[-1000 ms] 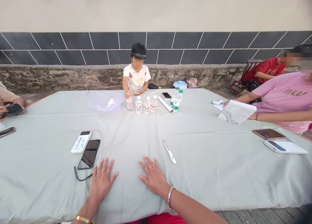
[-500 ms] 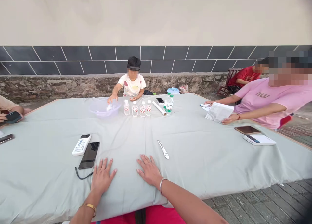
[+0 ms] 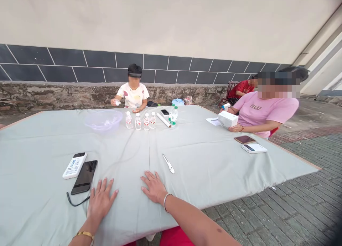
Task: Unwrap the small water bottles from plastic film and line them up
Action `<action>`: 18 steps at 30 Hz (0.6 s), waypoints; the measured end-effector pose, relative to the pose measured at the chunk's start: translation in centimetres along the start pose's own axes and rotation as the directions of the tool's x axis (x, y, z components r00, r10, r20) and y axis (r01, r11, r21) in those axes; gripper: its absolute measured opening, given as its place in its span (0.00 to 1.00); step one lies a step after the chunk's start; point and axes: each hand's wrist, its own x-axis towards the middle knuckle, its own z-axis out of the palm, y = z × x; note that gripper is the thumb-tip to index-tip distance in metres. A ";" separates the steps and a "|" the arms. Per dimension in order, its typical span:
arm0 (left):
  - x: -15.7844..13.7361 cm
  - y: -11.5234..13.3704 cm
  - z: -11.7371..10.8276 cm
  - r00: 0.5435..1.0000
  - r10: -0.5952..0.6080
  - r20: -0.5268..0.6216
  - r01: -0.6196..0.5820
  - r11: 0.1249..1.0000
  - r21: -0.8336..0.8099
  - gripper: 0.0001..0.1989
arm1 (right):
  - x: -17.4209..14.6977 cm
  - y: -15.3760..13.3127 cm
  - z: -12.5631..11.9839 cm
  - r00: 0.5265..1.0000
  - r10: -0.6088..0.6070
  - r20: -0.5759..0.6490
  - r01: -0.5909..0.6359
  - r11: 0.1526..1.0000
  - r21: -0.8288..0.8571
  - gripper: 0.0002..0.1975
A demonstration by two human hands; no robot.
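My left hand (image 3: 100, 200) lies flat on the grey-green tablecloth (image 3: 120, 157), fingers spread, holding nothing. Just to its left are a black phone (image 3: 84, 177) with a wrist strap (image 3: 76, 204) and a white power bank (image 3: 75, 165). My right hand (image 3: 153, 188) also rests palm down with its fingers apart and nothing in it. Beyond and to the right of that hand, a white utility knife (image 3: 168, 163) lies on the cloth, apart from the fingers.
Opposite sits a person (image 3: 133, 94) with a white item in one hand, near a translucent purple basin (image 3: 103, 121). Several small bottles (image 3: 138, 122), a white roll (image 3: 164, 120) and two green-capped bottles (image 3: 174, 117) stand or lie mid-table. At right, a person in pink (image 3: 263, 112) holds a white box (image 3: 228, 119).
The view has swung to the right. The person opposite has lifted a hand with a white item out of the basin. The person in pink has turned the white box. My hands stay flat.
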 end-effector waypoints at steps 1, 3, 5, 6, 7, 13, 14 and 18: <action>0.0 0.0 0.0 1.000 0.000 -0.002 0.000 1.000 0.005 0.32 | 0.0 0.0 0.0 1.000 -0.004 0.003 0.004 1.000 0.001 0.29; 0.0 0.0 0.1 1.000 -0.003 -0.006 0.003 1.000 0.008 0.32 | 0.0 0.0 -0.1 1.000 -0.007 0.009 0.007 1.000 0.001 0.29; 0.1 0.0 0.1 1.000 -0.002 -0.019 0.002 1.000 -0.003 0.31 | -0.1 0.0 0.0 1.000 -0.003 0.008 0.003 1.000 0.000 0.29; 0.1 0.1 0.0 1.000 0.002 -0.027 -0.002 1.000 -0.014 0.31 | -0.2 0.1 0.1 1.000 -0.002 0.004 0.002 1.000 0.001 0.28; 0.1 0.1 0.0 0.999 0.006 -0.035 -0.007 1.000 -0.027 0.31 | -0.2 0.1 0.1 1.000 -0.001 -0.003 0.001 1.000 0.004 0.28; 0.2 0.5 0.2 0.997 0.005 -0.073 -0.012 0.996 -0.087 0.30 | 3.9 0.4 -1.8 0.999 0.026 -0.036 -0.021 0.993 0.113 0.23; 0.2 0.5 0.3 0.997 0.005 -0.082 -0.012 0.996 -0.092 0.30 | 5.7 0.4 -2.5 0.998 0.034 -0.057 -0.026 0.989 0.144 0.23; 0.2 0.2 1.1 0.995 0.011 -0.096 -0.022 0.993 -0.116 0.30 | 15.6 -0.1 -6.2 0.978 0.129 -0.165 -0.067 0.940 0.335 0.25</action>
